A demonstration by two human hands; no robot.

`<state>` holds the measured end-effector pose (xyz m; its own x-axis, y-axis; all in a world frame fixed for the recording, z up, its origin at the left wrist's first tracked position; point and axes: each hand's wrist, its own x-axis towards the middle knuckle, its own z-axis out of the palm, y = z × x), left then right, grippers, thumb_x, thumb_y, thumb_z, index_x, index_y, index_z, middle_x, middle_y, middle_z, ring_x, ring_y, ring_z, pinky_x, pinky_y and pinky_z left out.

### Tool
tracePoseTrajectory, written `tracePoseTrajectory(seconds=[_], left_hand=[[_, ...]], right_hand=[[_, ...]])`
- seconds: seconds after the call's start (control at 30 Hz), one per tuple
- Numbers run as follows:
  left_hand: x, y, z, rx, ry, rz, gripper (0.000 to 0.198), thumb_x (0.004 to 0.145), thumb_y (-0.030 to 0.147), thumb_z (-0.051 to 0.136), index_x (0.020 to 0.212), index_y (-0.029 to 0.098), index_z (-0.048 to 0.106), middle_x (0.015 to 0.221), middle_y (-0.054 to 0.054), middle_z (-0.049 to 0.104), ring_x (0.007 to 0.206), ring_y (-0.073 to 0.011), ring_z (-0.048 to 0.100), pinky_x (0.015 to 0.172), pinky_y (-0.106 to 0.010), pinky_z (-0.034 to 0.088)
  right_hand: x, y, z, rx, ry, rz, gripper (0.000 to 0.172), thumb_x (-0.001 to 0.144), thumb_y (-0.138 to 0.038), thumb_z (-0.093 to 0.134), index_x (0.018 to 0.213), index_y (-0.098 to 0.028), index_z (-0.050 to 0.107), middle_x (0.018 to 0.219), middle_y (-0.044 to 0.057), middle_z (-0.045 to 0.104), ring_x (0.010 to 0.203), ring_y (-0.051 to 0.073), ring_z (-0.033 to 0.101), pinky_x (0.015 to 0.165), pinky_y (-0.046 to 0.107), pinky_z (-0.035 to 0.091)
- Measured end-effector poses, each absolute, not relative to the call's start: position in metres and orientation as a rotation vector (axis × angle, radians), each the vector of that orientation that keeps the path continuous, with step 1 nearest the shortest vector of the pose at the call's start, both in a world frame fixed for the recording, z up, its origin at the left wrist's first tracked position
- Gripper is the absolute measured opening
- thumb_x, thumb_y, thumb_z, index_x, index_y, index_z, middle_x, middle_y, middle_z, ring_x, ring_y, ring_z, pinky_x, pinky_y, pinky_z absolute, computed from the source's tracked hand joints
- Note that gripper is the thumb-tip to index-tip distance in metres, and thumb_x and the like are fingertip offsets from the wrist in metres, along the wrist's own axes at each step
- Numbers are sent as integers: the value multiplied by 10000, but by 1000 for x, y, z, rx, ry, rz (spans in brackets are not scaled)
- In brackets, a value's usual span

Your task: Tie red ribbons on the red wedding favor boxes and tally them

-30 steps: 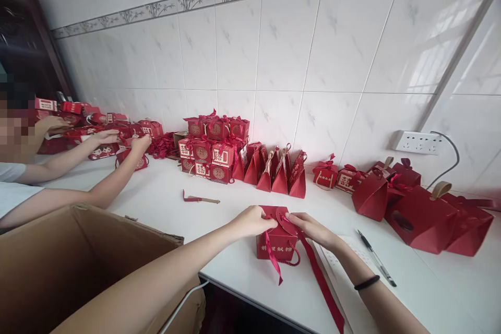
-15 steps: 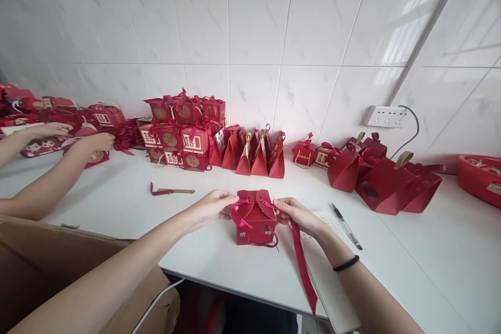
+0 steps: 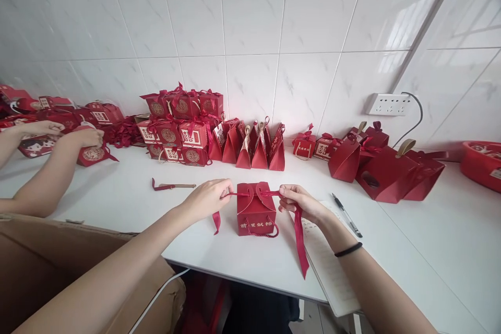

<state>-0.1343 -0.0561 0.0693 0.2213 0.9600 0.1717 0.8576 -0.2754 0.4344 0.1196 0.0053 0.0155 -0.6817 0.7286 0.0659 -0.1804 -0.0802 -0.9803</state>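
Observation:
A small red gift box [image 3: 256, 214] with a twisted cord handle and gold characters stands upright in front of me on the white table. A dark red ribbon [image 3: 299, 242] runs through the slots of its two rounded top flaps. My left hand [image 3: 209, 198] is closed on the ribbon at the box's left, with a short tail hanging below. At the right, my right hand [image 3: 299, 201] pinches the other side, and a longer tail drops from it. Between both hands and the flaps the ribbon is stretched straight. Neither hand touches the box itself.
Stacked red gift boxes [image 3: 176, 133] and triangular red boxes [image 3: 250, 146] line the wall. A pen [image 3: 347, 215] and notebook [image 3: 332, 276] lie at my right. A cardboard carton [image 3: 117, 276] stands at the lower left. Far left, a co-worker's hands [image 3: 84, 136] handle another red box.
My left hand has moved left and my right slightly right, drawing the ribbon taut across the flaps. The left tail, earlier looped over the box front, now hangs beside it.

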Motion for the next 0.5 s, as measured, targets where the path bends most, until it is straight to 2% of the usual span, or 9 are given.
tracePoseTrajectory(seconds=[0.1, 0.23, 0.37, 0.5], left_hand=[[-134, -56, 73, 2402, 1883, 562, 115, 681, 122, 445, 706, 218, 503, 640, 5, 512, 624, -175, 480, 559, -260, 290], [-135, -56, 75, 2297, 2151, 466, 28, 708, 197, 478, 685, 213, 478, 639, -17, 557, 590, -193, 508, 522, -269, 259], [-140, -52, 71, 2065, 2266, 520, 231, 718, 297, 485, 521, 207, 407, 487, -26, 526, 490, -194, 491, 501, -273, 237], [-143, -47, 67, 1503, 1953, 622, 413, 735, 438, 444, 413, 196, 352, 444, -56, 577, 373, -158, 470, 466, -261, 279]], right_hand=[[121, 5, 17, -583, -1546, 1856, 450, 746, -441, 663, 536, -192, 352, 464, -109, 242, 420, 52, 223, 598, 266, 380], [128, 4, 21, -564, -1561, 1921, 455, 748, -442, 662, 552, -193, 335, 461, -125, 195, 390, 33, 173, 554, 252, 370], [138, 8, 21, -572, -1598, 1961, 393, 758, -402, 668, 586, -183, 390, 457, -133, 200, 373, 20, 149, 522, 237, 354], [142, 13, 19, -588, -1589, 1945, 381, 708, -397, 713, 595, -176, 424, 471, -114, 279, 403, 36, 242, 556, 247, 375]])
